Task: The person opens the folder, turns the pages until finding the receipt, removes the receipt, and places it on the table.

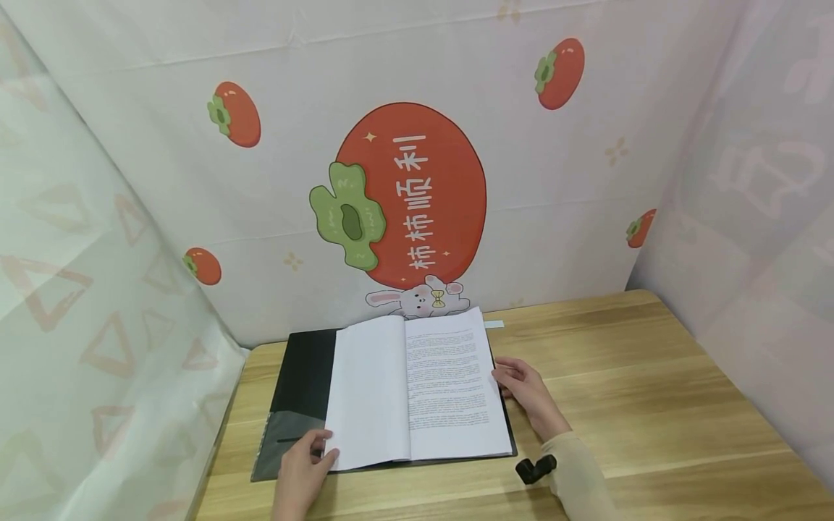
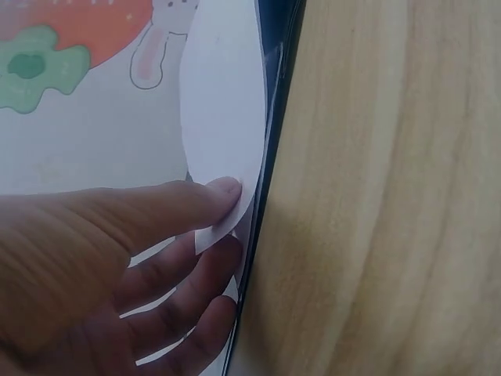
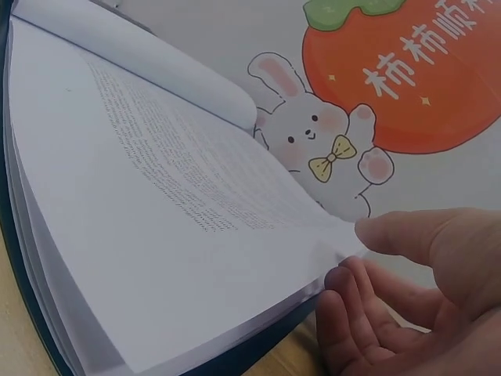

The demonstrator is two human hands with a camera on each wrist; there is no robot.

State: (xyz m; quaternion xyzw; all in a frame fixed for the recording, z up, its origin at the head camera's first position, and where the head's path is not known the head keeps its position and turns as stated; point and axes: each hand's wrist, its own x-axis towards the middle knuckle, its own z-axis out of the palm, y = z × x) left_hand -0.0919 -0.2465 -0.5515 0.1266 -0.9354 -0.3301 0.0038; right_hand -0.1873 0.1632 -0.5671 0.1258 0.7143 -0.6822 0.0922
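Note:
A black folder [image 1: 306, 369] lies opened flat on the table, holding a thick stack of white sheets. The left-hand page [image 1: 368, 391] is blank; lines of print cover the right-hand page [image 1: 448, 383]. At the lower left edge of the blank page, my left hand [image 1: 304, 463] pinches the paper, thumb above and fingers beneath; in the left wrist view that sheet [image 2: 223, 94] bows upward. My right hand [image 1: 529, 394] pinches the outer edge of the printed page between thumb and fingers. Several sheet edges fan apart in the right wrist view, under the printed sheet [image 3: 180, 258].
The wooden table [image 1: 651, 405] extends to the right of the folder. A pale blue tab [image 1: 494, 324] sticks out beyond the folder's upper right. Behind stands a white cloth [image 1: 274, 181] printed with persimmons and a rabbit. A small black device [image 1: 536, 469] sits at the right wrist.

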